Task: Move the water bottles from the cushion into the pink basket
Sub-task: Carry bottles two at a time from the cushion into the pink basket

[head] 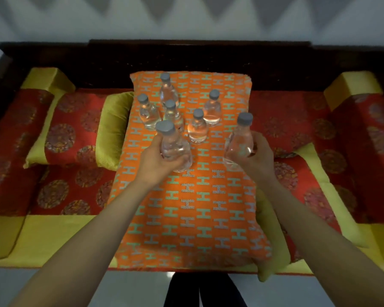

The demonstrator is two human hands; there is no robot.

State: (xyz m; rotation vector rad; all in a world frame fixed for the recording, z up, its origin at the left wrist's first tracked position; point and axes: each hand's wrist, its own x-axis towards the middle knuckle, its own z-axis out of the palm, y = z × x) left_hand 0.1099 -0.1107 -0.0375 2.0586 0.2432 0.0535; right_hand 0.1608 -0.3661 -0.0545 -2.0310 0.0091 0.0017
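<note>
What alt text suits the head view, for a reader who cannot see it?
The left hand holds one clear water bottle and the right hand a second bottle over an orange cushion; five more bottles stand upright on it. No pink basket shows.

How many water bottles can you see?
7. The left hand holds one bottle, the right hand another bottle. Five stand on the orange cushion: back bottle, left bottle, middle bottle, right bottle, front bottle.

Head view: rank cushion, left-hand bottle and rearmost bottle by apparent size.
1. cushion
2. left-hand bottle
3. rearmost bottle, though it stands farther away, so the two bottles may truly match.
</note>
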